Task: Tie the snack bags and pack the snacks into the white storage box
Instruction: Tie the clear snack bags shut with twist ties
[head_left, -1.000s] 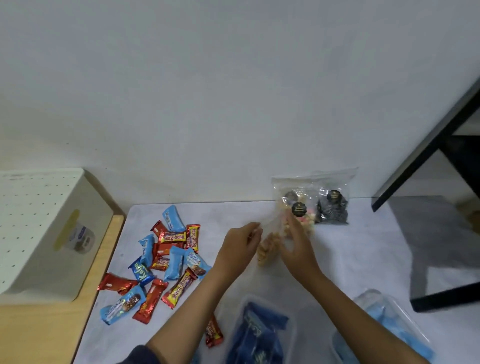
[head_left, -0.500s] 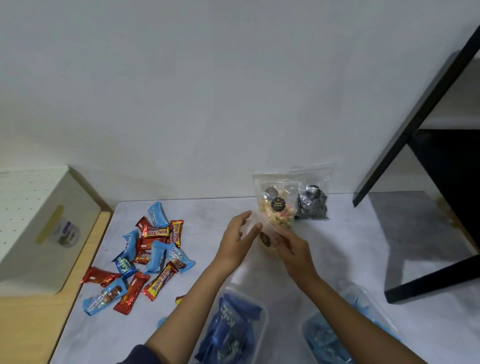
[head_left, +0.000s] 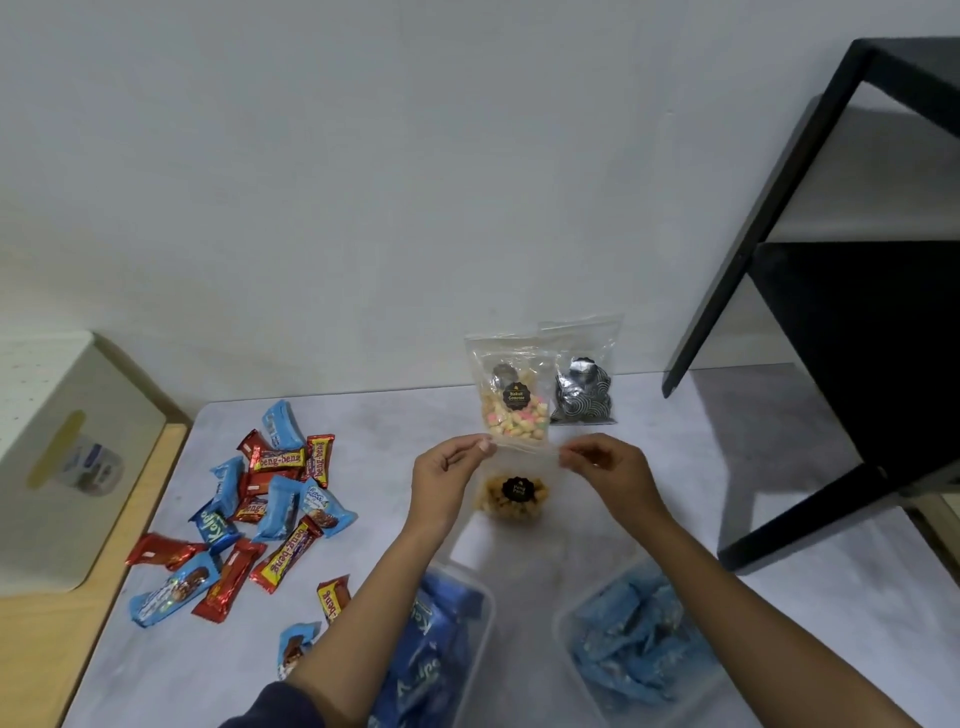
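The hands have spread apart: left hand (head_left: 448, 470) and right hand (head_left: 605, 467) each pinch a top corner of the clear snack bag (head_left: 511, 496), golden pieces under a black label, above mid-worktop (head_left: 374, 415).

Two bare forearms and hands, no rings, watch or bracelets. The left hand (head_left: 447, 475) and right hand (head_left: 608, 470) are ungloved. A dark navy sleeve (head_left: 275, 709) covers the left arm's upper part.
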